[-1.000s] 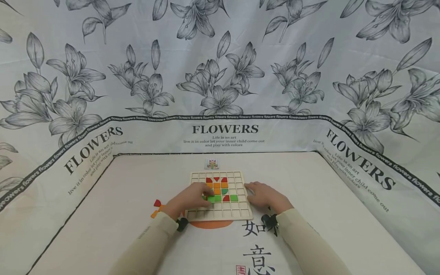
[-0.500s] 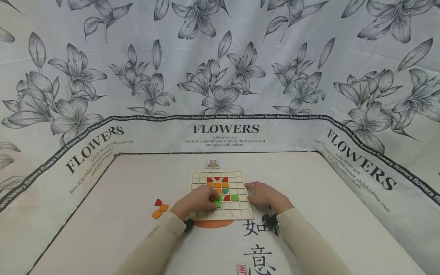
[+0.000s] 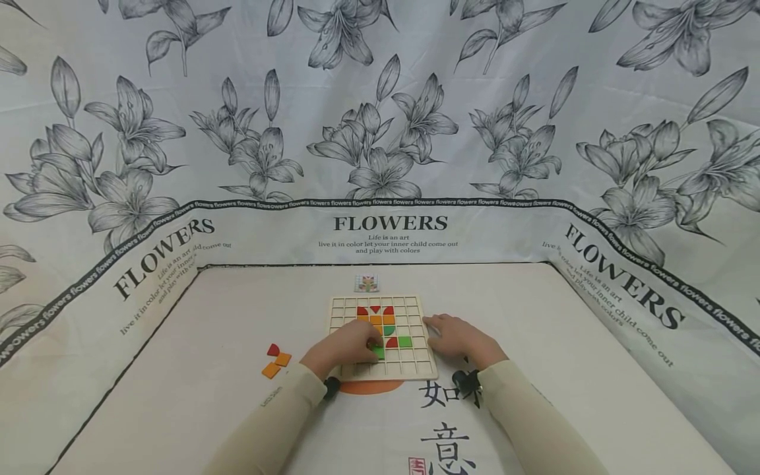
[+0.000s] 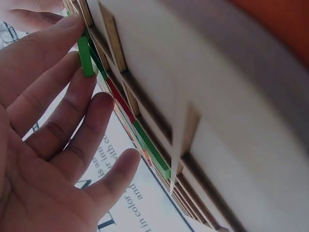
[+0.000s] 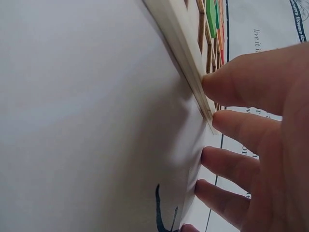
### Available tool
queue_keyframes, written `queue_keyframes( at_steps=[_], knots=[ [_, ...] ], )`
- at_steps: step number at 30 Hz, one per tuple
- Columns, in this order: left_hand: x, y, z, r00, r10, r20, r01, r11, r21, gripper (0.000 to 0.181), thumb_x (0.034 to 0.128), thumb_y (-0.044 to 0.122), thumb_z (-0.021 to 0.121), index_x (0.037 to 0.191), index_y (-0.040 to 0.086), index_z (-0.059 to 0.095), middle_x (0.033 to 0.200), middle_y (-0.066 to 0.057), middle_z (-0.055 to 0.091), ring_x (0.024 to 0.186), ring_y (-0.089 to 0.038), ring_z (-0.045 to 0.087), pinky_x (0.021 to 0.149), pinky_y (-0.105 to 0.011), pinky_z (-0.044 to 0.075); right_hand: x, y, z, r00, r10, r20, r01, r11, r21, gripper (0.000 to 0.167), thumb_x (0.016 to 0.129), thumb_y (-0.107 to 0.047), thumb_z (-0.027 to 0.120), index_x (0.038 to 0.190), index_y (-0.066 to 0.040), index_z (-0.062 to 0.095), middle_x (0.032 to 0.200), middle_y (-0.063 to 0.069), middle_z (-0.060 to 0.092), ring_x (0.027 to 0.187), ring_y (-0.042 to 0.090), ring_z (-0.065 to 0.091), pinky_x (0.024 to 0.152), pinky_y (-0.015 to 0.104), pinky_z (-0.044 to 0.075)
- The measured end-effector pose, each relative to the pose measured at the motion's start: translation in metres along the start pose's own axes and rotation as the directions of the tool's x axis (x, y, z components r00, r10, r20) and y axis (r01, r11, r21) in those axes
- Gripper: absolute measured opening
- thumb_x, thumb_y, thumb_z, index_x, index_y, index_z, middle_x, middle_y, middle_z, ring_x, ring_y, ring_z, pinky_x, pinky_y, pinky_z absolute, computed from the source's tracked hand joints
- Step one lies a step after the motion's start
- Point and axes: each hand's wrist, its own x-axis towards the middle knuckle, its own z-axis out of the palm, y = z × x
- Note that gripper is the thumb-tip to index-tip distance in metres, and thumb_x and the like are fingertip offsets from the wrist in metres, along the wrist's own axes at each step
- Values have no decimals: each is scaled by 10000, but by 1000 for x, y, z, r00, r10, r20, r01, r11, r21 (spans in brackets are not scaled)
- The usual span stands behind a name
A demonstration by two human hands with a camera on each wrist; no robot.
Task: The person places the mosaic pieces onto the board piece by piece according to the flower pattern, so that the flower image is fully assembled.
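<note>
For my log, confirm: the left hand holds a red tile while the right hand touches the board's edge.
Not red: the left wrist view shows the left hand holding a green tile; the right hand touches the board's edge.

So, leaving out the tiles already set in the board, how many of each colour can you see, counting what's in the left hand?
Red tile, loose on the table: 1
Orange tiles, loose near the red one: 2
Green tile, pinched in the left hand: 1
Total in view: 4
</note>
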Motion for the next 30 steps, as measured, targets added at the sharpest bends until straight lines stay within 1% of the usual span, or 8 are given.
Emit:
queue_keyframes(
  at_steps=[7,10,15,17,21,25,28,30],
  knots=[
    [-1,3,0,999,-32,13,32,999,25,265,798,216,785,1053,152,753,912,77,690,794,-111,563,797,-248,503,0,0,1,1000,-2,-7,2,1000,1,573,935,-287,498,1481,-149,396,1533,144,369,1425,369,322,1135,537,295],
    [0,3,1,999,-42,18,41,998,39,266,794,235,792,1046,158,754,912,81,692,798,-101,564,819,-262,507,1,1,2,1000,-3,-8,3,1000,-2,573,934,-286,497,1481,-148,397,1532,146,369,1424,369,323,1135,535,295],
    [-1,4,2,998,-50,25,48,998,50,258,793,247,795,1034,164,756,885,86,679,797,-102,561,812,-261,504,1,1,2,1000,-4,-4,4,1000,1,570,934,-285,492,1479,-148,400,1532,151,369,1425,366,323,1138,530,293],
    [-2,4,1,998,-52,26,51,998,39,251,797,234,789,1035,162,756,881,84,675,795,-111,561,801,-260,503,0,0,2,1000,-2,-3,2,1000,1,571,934,-285,489,1482,-151,397,1535,146,366,1427,365,321,1138,531,292],
    [-6,1,-2,998,-54,22,54,998,13,221,807,212,770,1023,172,751,884,91,670,802,-116,565,805,-264,502,0,0,1,1000,0,-7,0,1000,-3,574,936,-282,486,1486,-153,389,1538,141,362,1429,364,317,1140,532,290],
    [-11,-3,-5,1000,-30,10,30,999,19,190,822,226,759,1006,181,747,877,106,667,809,-103,567,823,-270,505,0,0,0,1000,-7,-13,7,1000,1,570,933,-273,489,1481,-143,397,1535,150,364,1427,368,317,1141,532,287],
    [-15,-8,-9,1000,-22,-3,22,999,30,167,829,237,751,987,185,747,853,108,655,803,-104,565,812,-269,502,0,0,0,1000,-6,-10,6,1000,3,573,929,-271,490,1480,-143,399,1534,153,364,1426,371,318,1140,534,288],
    [-17,-12,-11,1000,-29,-13,29,999,36,151,832,239,745,973,186,745,843,100,640,804,-113,556,801,-271,495,0,1,1,1000,-5,-7,5,1000,3,574,928,-271,490,1480,-144,398,1534,154,364,1425,372,319,1138,535,289]
  ],
)
